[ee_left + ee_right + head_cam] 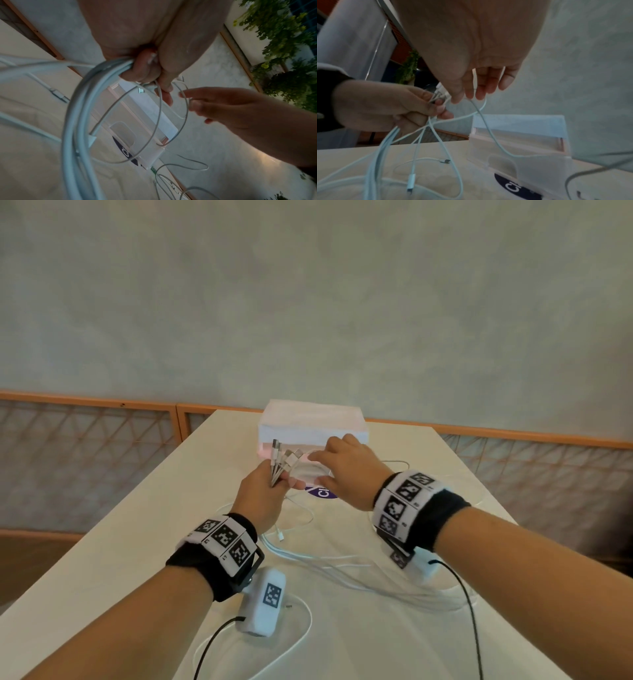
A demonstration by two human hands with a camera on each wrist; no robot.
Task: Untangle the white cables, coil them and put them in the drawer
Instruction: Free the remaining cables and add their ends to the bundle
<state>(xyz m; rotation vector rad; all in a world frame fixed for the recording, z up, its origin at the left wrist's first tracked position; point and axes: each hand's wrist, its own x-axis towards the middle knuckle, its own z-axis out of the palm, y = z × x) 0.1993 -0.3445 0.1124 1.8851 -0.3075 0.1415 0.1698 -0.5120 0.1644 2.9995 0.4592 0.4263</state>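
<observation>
My left hand (274, 484) grips a bunch of white cables just below their plugs (284, 458), which stick up in a fan. From that fist the cables (342, 563) trail down and spread over the table toward me; the left wrist view shows them as a thick bundle (77, 108). My right hand (322, 462) reaches in from the right with straight fingers (479, 89), and one thin cable loop (481, 108) touches them. Behind both hands stands the translucent white drawer box (308, 422), its drawer (522, 159) pulled out toward me.
The cream table (120, 542) runs away from me to a grey wall, with edges at left and right. A purple round sticker (322, 493) lies in front of the drawer. A white tagged camera unit (263, 604) with a black cord hangs under my left wrist.
</observation>
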